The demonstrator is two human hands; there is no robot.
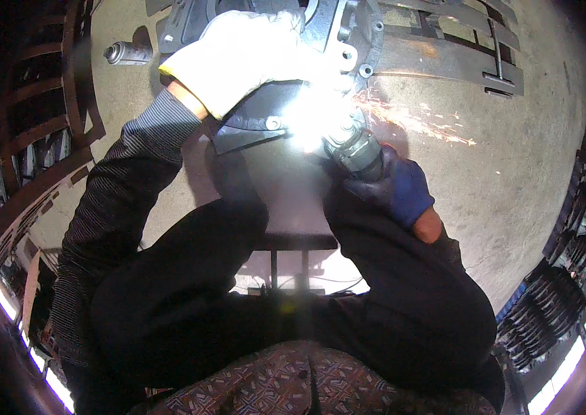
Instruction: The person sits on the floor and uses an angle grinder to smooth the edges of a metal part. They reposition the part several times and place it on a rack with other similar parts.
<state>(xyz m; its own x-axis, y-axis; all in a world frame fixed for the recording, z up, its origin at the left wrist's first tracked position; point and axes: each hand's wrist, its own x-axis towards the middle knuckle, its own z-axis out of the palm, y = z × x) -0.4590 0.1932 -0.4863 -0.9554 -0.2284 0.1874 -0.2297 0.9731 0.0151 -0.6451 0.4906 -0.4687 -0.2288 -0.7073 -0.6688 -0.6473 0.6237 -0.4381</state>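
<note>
Concrete floor (pixel 500 173) spread from a brown metal frame (pixel 35 86) along its left edge to stacked dark metal pieces (pixel 542 311) along its right edge. Metal part (pixel 265 105), dark grey, roughly round, with bolt holes, lay straight ahead, beyond the knees (pixel 241 214); what carried it could not be made out. No clear long axis on the part. Power tool (pixel 356 149) pointed ahead and leftward, its head running into a white glare (pixel 312 116) at the part's near-right side; contact itself washed out.

Hands: left hand (pixel 248 59), white-gloved, was the nearer, reaching over the part from the left; finger pose could not be told. Right hand (pixel 404 185), blue-gloved, was wrapped around the tool, to the right of the part.

Surroundings: sparks (pixel 421 121) flew rightward, nearer than the flat metal strips (pixel 455 66). Spray can (pixel 129 53) lay left of the part, apart from it. Obstruction: left glove and glare hid much of the part.
</note>
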